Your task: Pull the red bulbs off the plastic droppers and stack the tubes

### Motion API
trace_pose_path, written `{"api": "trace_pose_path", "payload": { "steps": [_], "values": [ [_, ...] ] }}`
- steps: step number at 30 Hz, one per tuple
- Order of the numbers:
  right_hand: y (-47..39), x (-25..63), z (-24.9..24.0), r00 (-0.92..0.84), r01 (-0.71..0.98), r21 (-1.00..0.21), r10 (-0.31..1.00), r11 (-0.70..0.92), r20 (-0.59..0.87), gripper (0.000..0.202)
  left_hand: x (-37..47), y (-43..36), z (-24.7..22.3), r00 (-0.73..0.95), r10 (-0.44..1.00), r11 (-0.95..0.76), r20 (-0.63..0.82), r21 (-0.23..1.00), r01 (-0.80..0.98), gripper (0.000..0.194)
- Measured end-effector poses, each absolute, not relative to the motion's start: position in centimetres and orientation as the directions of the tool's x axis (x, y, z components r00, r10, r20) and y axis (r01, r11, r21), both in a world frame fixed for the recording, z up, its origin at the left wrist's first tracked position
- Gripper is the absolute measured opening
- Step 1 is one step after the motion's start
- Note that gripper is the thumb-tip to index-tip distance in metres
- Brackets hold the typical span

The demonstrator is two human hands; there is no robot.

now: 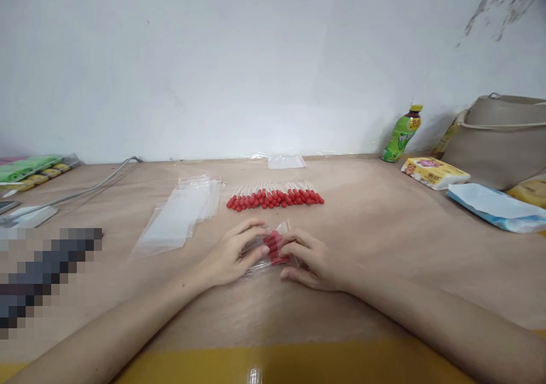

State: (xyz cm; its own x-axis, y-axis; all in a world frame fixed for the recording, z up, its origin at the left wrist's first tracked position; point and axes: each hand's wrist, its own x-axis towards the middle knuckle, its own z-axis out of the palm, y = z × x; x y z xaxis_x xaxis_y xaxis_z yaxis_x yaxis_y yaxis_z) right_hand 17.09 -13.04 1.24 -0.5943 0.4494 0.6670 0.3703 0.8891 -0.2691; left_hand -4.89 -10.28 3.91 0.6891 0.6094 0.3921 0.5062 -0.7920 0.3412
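Observation:
My left hand (241,253) is curled over the left side of a clear plastic zip bag (258,265), its thumb and fingers gripping the film. From the right, my right hand (311,259) closes on the same bag with bent fingers. Several red-headed pieces (275,246) show through the plastic between both hands; their other ends are hidden. Just beyond lies a row of thin white sticks with red heads (275,197), heads towards me. To the left, flat clear zip bags (173,222) lie overlapped in a fan.
Against the wall lies another clear bag (286,162). At the right are a green drink bottle (401,133), a yellow tissue pack (435,173), a blue-white packet (497,207) and a grey bag (503,139). Green packages (29,169) and a grey cable (98,185) lie left.

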Motion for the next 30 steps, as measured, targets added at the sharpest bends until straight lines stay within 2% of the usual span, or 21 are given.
{"api": "trace_pose_path", "payload": {
  "steps": [3, 6, 9, 13, 19, 22, 30],
  "values": [
    [-12.3, 18.6, 1.3, -0.511, 0.421, -0.389, 0.569, 0.819, 0.644, 0.013, -4.0, -10.4, 3.7, 0.753, 0.564, -0.809, 0.338, 0.41, 0.421, 0.027],
    [-11.2, 20.1, 0.9, -0.386, 0.566, -0.419, 0.678, 0.71, 0.626, 0.004, -3.8, -10.0, 3.7, 0.758, 0.563, -0.799, 0.329, 0.451, 0.397, 0.027],
    [-10.7, 20.8, 0.4, -0.417, 0.596, -0.424, 0.714, 0.682, 0.562, 0.005, -3.9, -9.7, 3.6, 0.743, 0.576, -0.794, 0.341, 0.448, 0.41, 0.026],
    [-10.7, 20.0, 0.3, -0.457, 0.545, -0.377, 0.642, 0.749, 0.616, 0.004, -3.5, -9.3, 3.7, 0.742, 0.565, -0.811, 0.362, 0.412, 0.416, 0.025],
    [-9.6, 18.7, -0.4, -0.515, 0.509, -0.1, 0.395, 0.855, 0.761, 0.007, -2.2, -7.7, 3.2, 0.781, 0.469, -0.878, 0.412, 0.315, 0.361, 0.028],
    [-9.1, 18.5, -0.5, -0.516, 0.485, -0.018, 0.303, 0.874, 0.801, 0.005, -2.0, -7.1, 2.6, 0.788, 0.417, -0.908, 0.454, 0.254, 0.334, 0.029],
    [-9.9, 18.7, 0.5, -0.622, 0.455, 0.087, 0.246, 0.886, 0.744, 0.009, -2.4, -6.9, 1.5, 0.729, 0.351, -0.936, 0.588, 0.208, 0.283, 0.018]
  ]
}}
